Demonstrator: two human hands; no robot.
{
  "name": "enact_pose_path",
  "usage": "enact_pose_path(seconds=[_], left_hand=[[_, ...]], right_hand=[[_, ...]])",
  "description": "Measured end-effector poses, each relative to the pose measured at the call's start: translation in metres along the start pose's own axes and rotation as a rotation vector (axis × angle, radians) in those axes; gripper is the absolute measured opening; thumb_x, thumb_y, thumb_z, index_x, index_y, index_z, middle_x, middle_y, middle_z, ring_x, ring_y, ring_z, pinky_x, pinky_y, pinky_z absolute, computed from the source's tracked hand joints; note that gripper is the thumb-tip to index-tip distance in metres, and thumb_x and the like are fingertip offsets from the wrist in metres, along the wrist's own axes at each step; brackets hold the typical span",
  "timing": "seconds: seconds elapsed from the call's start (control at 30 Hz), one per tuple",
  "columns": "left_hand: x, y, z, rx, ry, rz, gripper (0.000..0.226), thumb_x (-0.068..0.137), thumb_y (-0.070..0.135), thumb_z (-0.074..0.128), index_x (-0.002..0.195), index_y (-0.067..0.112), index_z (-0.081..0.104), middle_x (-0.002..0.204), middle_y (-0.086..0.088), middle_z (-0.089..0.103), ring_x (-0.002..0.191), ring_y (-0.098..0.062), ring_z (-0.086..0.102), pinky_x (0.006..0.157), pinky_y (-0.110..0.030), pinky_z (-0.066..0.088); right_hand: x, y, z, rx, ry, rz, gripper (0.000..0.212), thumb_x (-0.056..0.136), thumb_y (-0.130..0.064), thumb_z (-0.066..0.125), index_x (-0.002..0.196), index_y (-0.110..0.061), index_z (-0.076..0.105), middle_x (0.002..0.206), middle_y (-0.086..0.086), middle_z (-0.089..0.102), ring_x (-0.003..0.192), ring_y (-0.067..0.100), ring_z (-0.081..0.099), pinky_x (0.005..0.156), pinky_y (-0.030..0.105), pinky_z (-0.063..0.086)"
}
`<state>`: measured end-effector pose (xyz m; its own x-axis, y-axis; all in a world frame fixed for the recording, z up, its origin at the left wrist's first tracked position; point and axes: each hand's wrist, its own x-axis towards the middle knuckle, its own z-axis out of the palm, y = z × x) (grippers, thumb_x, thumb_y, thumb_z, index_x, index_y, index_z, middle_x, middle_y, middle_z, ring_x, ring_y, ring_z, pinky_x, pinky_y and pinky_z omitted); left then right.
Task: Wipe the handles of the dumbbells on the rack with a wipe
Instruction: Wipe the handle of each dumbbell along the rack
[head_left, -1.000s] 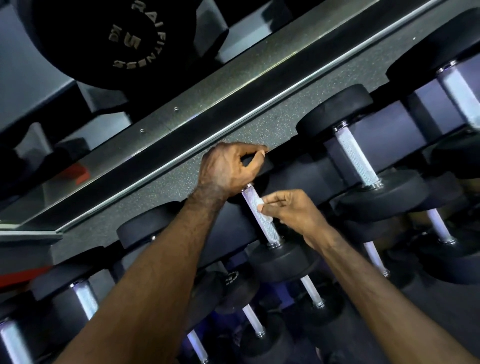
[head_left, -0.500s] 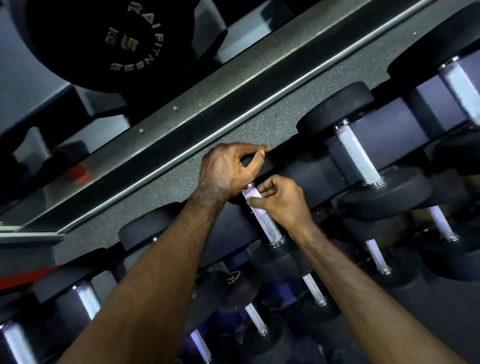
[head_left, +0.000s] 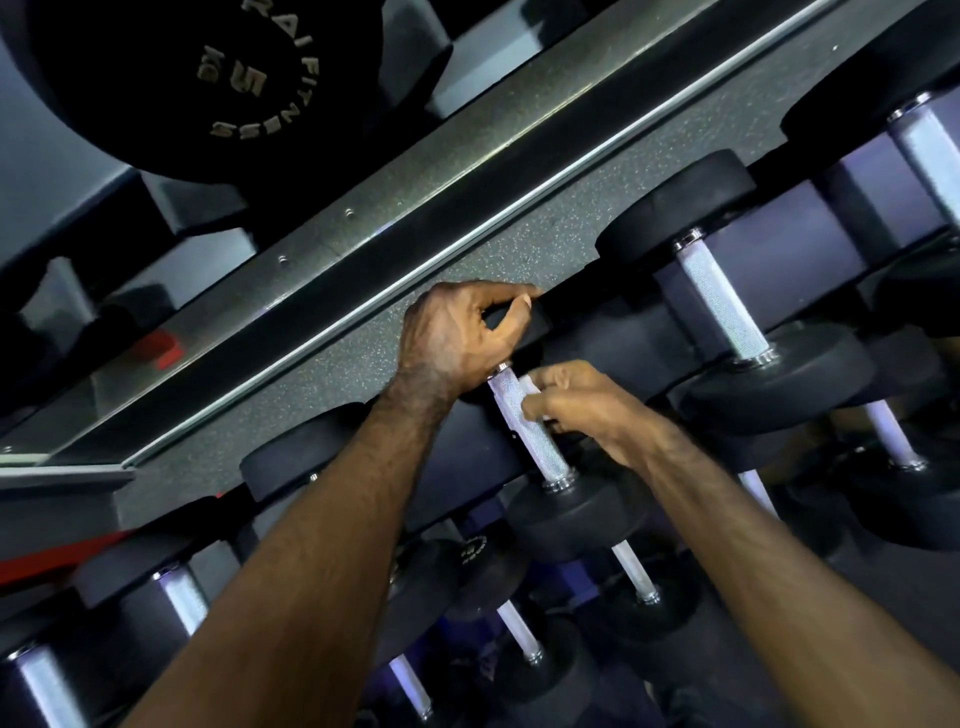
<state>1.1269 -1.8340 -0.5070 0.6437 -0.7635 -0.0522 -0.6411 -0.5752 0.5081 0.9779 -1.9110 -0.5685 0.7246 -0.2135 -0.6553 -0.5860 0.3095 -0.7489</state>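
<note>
A dumbbell with black round heads lies on the rack's top tier in the middle, its knurled silver handle (head_left: 530, 426) running down to the right. My left hand (head_left: 457, 338) grips the far head (head_left: 535, 325) of that dumbbell. My right hand (head_left: 587, 410) pinches a small white wipe (head_left: 532, 385) against the upper part of the handle, fingers curled round it. Most of the wipe is hidden under the fingers.
More dumbbells sit on the same tier, one to the right (head_left: 722, 312) and one to the left (head_left: 179, 597), with smaller ones on the lower tiers (head_left: 634, 571). A mirror edge with a metal frame (head_left: 363, 249) runs diagonally behind. A black 5 kg weight plate (head_left: 208, 73) hangs top left.
My right hand slid up the handle from its middle to its upper end with the wipe, then eased slightly back down. My left hand stayed on the far head.
</note>
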Motion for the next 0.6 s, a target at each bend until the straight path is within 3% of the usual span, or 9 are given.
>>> enact_pose_path(seconds=[0.07,0.13,0.23,0.3,0.43,0.53,0.6], left_hand=[[-0.001,0.0,0.0,0.009,0.002,-0.006,0.027,0.097,0.052,0.061,0.115,0.05,0.081,0.115,0.027,0.078,0.064,0.004,0.063,0.065,-0.017,0.049],[-0.002,0.001,0.0,0.018,0.002,0.005,0.028,0.098,0.052,0.06,0.115,0.049,0.082,0.114,0.026,0.079,0.053,0.012,0.052,0.056,-0.013,0.037],[-0.002,0.001,-0.002,0.014,-0.005,0.015,0.035,0.095,0.056,0.055,0.116,0.048,0.082,0.114,0.025,0.079,0.054,0.002,0.055,0.059,-0.017,0.044],[-0.001,0.002,-0.002,0.023,-0.011,0.006,0.031,0.096,0.053,0.058,0.115,0.048,0.082,0.11,0.023,0.08,0.072,-0.011,0.063,0.06,-0.018,0.043],[0.0,-0.002,0.0,-0.003,0.001,-0.004,0.035,0.092,0.057,0.055,0.114,0.049,0.082,0.108,0.022,0.081,0.071,-0.011,0.068,0.067,-0.025,0.051],[0.001,-0.003,0.003,0.021,0.002,-0.016,0.041,0.09,0.062,0.05,0.115,0.051,0.081,0.109,0.022,0.081,0.067,-0.012,0.066,0.071,-0.029,0.056],[0.001,-0.003,0.004,0.028,0.006,-0.016,0.042,0.09,0.063,0.049,0.115,0.052,0.08,0.111,0.022,0.08,0.074,-0.015,0.071,0.074,-0.031,0.06]], right_hand=[[-0.008,0.015,-0.009,-0.068,-0.065,0.079,0.035,0.064,-0.017,0.066,0.096,-0.008,0.076,0.078,0.002,0.067,0.077,0.012,0.058,0.074,0.03,0.048],[-0.008,0.017,-0.014,-0.045,-0.094,0.096,0.036,0.062,-0.014,0.063,0.095,-0.011,0.077,0.076,0.002,0.062,0.076,0.013,0.054,0.072,0.028,0.047],[0.004,-0.003,-0.007,0.041,-0.078,-0.03,0.026,0.07,-0.005,0.061,0.09,-0.013,0.076,0.079,0.002,0.063,0.079,0.018,0.054,0.073,0.032,0.045],[0.01,-0.01,-0.005,0.045,-0.044,-0.101,0.027,0.081,0.004,0.056,0.088,-0.015,0.074,0.08,-0.002,0.067,0.081,0.017,0.057,0.077,0.034,0.047],[-0.009,0.02,-0.02,-0.122,-0.153,-0.012,0.028,0.082,0.011,0.05,0.098,0.006,0.073,0.082,0.014,0.067,0.075,0.02,0.057,0.069,0.028,0.048],[-0.01,0.025,-0.023,-0.154,-0.162,0.045,0.034,0.083,0.009,0.05,0.102,0.0,0.076,0.09,0.017,0.074,0.079,0.018,0.064,0.076,0.029,0.053],[0.003,0.009,-0.014,-0.06,-0.112,-0.006,0.033,0.075,0.004,0.053,0.1,0.002,0.074,0.087,0.016,0.068,0.077,0.019,0.058,0.072,0.03,0.048]])
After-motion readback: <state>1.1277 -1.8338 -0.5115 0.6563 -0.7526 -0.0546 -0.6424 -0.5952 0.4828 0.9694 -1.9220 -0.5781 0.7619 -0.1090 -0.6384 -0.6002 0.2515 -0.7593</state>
